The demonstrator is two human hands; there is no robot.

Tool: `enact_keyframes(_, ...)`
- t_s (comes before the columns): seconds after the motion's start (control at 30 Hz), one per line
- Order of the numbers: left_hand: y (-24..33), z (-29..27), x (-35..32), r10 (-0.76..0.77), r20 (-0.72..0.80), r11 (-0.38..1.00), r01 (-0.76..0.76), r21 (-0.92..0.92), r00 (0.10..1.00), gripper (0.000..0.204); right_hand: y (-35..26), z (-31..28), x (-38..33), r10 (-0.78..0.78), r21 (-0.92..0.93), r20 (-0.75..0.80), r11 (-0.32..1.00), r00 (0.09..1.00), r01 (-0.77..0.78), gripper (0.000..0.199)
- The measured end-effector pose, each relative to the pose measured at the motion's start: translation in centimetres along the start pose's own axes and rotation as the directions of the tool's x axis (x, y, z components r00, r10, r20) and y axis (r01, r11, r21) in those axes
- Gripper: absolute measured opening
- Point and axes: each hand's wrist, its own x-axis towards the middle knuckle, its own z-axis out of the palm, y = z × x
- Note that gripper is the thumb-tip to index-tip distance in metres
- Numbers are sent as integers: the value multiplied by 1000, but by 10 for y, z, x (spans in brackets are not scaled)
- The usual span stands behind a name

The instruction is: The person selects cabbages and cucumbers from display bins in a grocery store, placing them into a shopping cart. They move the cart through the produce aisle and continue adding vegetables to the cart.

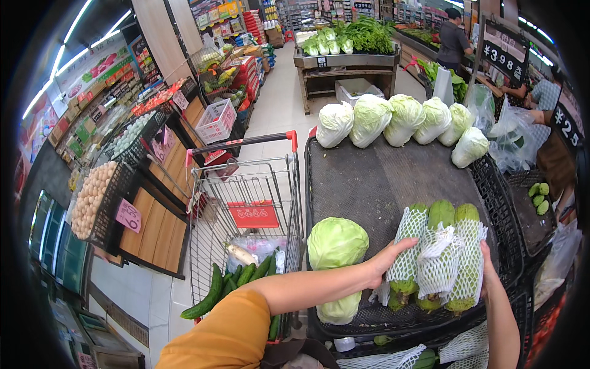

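Three long green gourds (pixel 441 216) in white foam-net sleeves lie side by side on the dark display stand (pixel 393 178). My left hand (pixel 388 261) presses the left gourd's side, thumb laid over its net. On the opposite side, my right hand (pixel 489 267) curls against the outer gourd, its fingers partly hidden. The group is gripped between both hands. Left of them sits a round green cabbage (pixel 338 240); a second cabbage (pixel 340 309) shows beneath my left forearm. More netted gourds (pixel 393 359) lie in the nearer lower bin.
A metal shopping cart (pixel 243 184) with cucumbers (pixel 212 292) and a bagged white radish (pixel 243 253) stands left of the display. Napa cabbages (pixel 370 120) line its far edge. Eggs (pixel 92 200) fill a shelf crate at left. Plastic bags (pixel 513 138) hang at right, near other people.
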Motion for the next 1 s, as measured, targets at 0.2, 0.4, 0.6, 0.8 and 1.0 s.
enact_keyframes(0.2, 25, 35, -34, 165, 97, 986, -166, -1, 982, 71, -58, 24, -48, -217, -27, -102, 976, 971, 216, 74)
enact_keyframes(0.4, 28, 33, -94, 454, 212, 887, -417, -197, 865, 58, -102, 89, -105, -401, -232, -3, 891, 916, 390, 65)
enact_keyframes(0.6, 47, -6, -201, 624, 186, 770, -557, -311, 759, 54, -131, 215, -133, -340, -462, 227, 787, 913, 408, 84)
enact_keyframes(0.8, 35, -80, -333, 768, 9, 616, -734, -286, 641, 53, -102, 373, -125, -272, -521, 483, 674, 832, 523, 90)
enact_keyframes(1.0, 1, -163, -479, 832, -248, 457, -867, -202, 496, 57, -40, 545, -136, -172, -534, 677, 555, 716, 638, 95)
